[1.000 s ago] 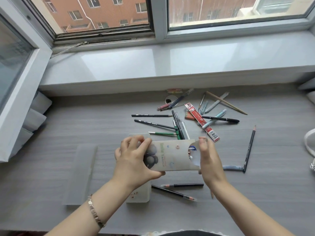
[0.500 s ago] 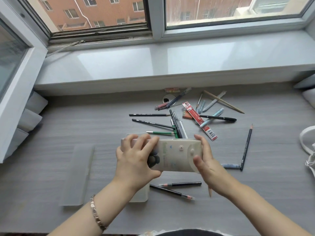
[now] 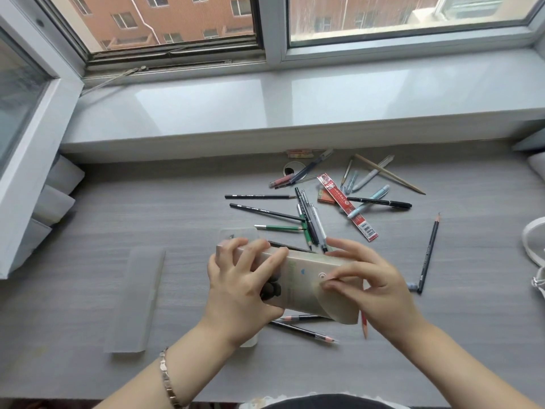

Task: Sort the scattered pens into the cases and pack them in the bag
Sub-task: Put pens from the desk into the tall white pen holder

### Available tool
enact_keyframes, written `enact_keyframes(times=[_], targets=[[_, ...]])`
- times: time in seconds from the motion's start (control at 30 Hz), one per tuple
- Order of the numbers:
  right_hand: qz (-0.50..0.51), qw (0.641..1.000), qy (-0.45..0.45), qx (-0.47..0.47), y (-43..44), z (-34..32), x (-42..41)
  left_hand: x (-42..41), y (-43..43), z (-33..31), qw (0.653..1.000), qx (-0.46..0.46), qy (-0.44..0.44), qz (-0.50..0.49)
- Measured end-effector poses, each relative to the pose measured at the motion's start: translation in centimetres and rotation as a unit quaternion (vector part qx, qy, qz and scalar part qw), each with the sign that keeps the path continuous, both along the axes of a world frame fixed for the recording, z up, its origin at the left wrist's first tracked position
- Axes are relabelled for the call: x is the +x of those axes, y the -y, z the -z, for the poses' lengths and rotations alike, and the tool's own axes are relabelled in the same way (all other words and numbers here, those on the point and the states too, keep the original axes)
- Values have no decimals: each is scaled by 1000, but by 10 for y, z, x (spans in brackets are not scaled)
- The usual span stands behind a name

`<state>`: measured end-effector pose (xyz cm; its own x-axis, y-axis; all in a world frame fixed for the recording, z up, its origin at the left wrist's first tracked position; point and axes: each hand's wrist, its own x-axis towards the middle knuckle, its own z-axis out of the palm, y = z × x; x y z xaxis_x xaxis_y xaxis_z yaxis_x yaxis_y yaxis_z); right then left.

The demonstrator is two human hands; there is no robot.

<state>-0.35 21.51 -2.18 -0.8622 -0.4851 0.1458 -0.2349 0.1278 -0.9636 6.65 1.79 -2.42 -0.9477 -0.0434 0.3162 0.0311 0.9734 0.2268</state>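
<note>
Both hands on the pale pen case (image 3: pixel 298 286) above the desk (image 3: pixel 147 219): left hand (image 3: pixel 239 286) grips its left end, right hand (image 3: pixel 373 286) fingertips on the flap snap (loose pens (image 3: pixel 309 222) just beyond the case).

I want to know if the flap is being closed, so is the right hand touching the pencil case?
Touching. The head view shows the right hand with its fingertips pressed on the pencil case flap beside the snap.
</note>
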Motion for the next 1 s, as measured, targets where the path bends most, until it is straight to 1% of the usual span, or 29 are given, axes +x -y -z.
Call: enact_keyframes(times=[0.17, 0.27, 0.37, 0.4, 0.43, 0.5, 0.53, 0.57, 0.63, 0.7, 0.83, 0.87, 0.9, 0.97, 1.0], targets=[[21, 995, -97, -10, -5, 0, 6, 3, -10, -3, 998, -39, -44, -14], [43, 991, -124, -11, -6, 6, 9, 0, -8, -4, 992, -94, -87, -1], [59, 990, -131, -4, -3, 6, 6, -2, -8, -6, 987, -116, -112, -3], [56, 991, -122, -2, -2, 6, 5, -2, -9, -6, 986, -122, -116, -2], [55, 994, -93, -5, -2, 5, 3, -1, -9, -6, 984, -130, -121, -1], [42, 999, 9, -21, -2, -2, 2, 1, -9, -7, 981, -145, -130, 0], [26, 999, 34, -8, -2, -4, 1, 1, -8, -7, 980, -149, -132, -1], [8, 999, 19, 27, -2, -5, 0, 1, -8, -7, 979, -151, -134, -2], [-14, 993, -40, 106, -3, -4, -2, 1, -8, -8, 980, -150, -134, 2], [-15, 986, -80, 144, -2, -5, -1, 1, -9, -8, 980, -148, -130, 5], [-17, 976, -60, 208, 6, -13, -5, 2, -7, -2, 988, -127, -91, -22], [-31, 974, -36, 223, 10, -16, -11, 4, -6, 0, 989, -119, -77, -27], [-53, 973, 8, 226, 14, -20, -20, 6, -4, 2, 991, -113, -65, -32], [-90, 969, 113, 200, 19, -31, -37, 9, -1, 6, 993, -99, -57, -38], [-108, 967, 126, 196, 21, -36, -43, 11, 1, 7, 993, -88, -57, -47]])
